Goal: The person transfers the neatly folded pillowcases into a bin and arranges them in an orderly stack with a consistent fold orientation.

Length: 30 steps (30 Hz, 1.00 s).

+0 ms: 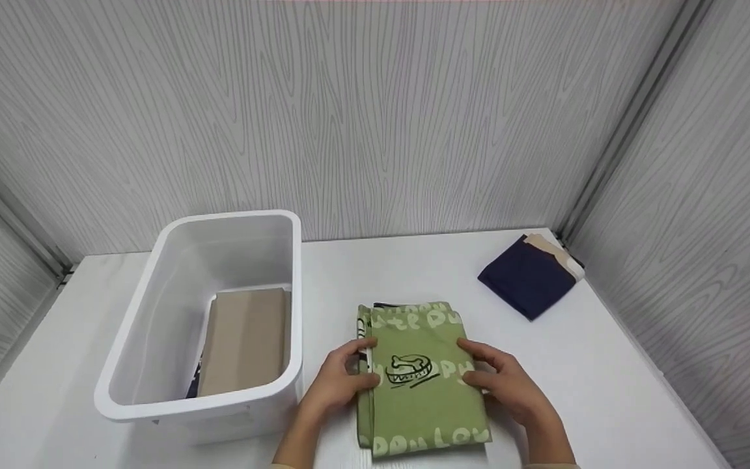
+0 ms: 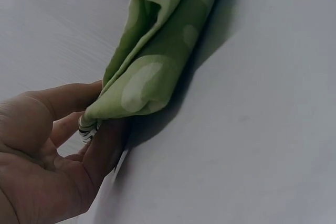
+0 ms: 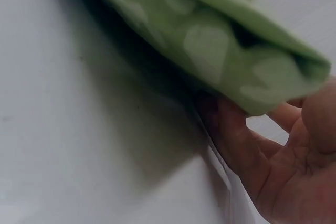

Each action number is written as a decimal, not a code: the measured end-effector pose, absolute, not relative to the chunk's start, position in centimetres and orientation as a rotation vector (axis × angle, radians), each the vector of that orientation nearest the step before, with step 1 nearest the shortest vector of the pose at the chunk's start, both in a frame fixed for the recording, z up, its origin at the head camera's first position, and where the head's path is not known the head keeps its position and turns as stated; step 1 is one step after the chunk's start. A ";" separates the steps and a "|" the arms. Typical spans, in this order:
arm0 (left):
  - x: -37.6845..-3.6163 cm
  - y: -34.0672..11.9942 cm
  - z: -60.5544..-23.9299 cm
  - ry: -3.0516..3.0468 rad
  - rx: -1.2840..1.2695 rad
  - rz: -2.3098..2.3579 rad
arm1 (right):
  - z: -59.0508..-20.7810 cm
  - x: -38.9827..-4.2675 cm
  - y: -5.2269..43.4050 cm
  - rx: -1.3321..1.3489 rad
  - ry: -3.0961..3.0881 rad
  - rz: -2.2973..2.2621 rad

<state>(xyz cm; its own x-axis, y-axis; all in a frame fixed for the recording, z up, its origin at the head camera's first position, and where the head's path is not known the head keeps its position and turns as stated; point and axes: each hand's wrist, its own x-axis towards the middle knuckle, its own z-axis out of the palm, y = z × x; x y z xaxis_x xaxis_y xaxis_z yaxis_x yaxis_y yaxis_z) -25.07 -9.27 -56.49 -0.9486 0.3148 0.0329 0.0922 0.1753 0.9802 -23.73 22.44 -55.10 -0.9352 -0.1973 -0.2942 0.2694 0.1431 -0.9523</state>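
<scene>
A folded green cloth point(image 1: 424, 391) with pale lettering and a black drawing of a bone in a bowl is in front of me in the head view. My left hand point(image 1: 333, 384) holds its left edge, thumb on top and fingers beneath. On the opposite edge, my right hand point(image 1: 508, 384) grips in the same way. Both wrist views show the folded layers of the green cloth point(image 2: 144, 80) pinched at the side, with fingers under it. A shadow falls on the white table below the cloth point(image 3: 205, 51).
Left of the hands stands a white plastic bin point(image 1: 296, 286) holding a folded beige cloth point(image 1: 248, 342) and something dark blue beside it. A folded navy cloth point(image 1: 528, 277) with a beige part lies at the back right of the white table point(image 1: 388, 267). Grey wood-grain panels point(image 1: 375, 117) enclose the table.
</scene>
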 end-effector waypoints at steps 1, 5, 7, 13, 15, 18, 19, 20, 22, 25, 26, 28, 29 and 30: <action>-25.1 -9.3 -56.4 2.263 0.392 1.869 | -55.1 -23.7 22.5 0.069 2.067 -1.857; -25.1 -9.3 -56.3 2.264 0.374 1.869 | -54.9 -23.8 22.5 0.054 2.049 -1.872; -25.0 -9.2 -56.2 2.265 0.352 1.873 | -54.7 -23.8 22.6 0.037 2.034 -1.882; -24.6 -9.0 -56.0 2.304 0.313 1.871 | -54.1 -23.5 22.8 -0.020 1.976 -1.918; -24.4 -8.9 -55.8 2.333 0.322 1.856 | -54.0 -23.5 22.8 -0.037 1.964 -1.924; -24.3 -8.9 -55.4 2.345 0.327 1.845 | -53.9 -23.5 22.8 -0.071 1.946 -1.940; -24.2 -8.9 -55.2 2.345 0.327 1.843 | -53.8 -23.5 22.8 -0.083 1.945 -1.945; -24.2 -8.9 -55.1 2.342 0.327 1.841 | -53.6 -23.5 22.8 -0.092 1.943 -1.950; -24.2 -8.9 -54.8 2.330 0.321 1.850 | -53.4 -23.5 22.8 -0.108 1.939 -1.958; -24.2 -8.9 -54.5 2.328 0.325 1.857 | -53.1 -23.4 22.8 -0.117 1.946 -1.957; -24.2 -8.9 -54.5 2.321 0.323 1.864 | -53.0 -23.4 22.8 -0.119 1.946 -1.958; -24.1 -8.9 -54.2 2.306 0.320 1.884 | -52.9 -23.4 22.8 -0.115 1.950 -1.961; -24.1 -8.9 -54.1 2.302 0.321 1.892 | -52.8 -23.4 22.8 -0.114 1.953 -1.962; -24.1 -9.0 -54.0 2.296 0.325 1.903 | -52.8 -23.4 22.8 -0.113 1.955 -1.965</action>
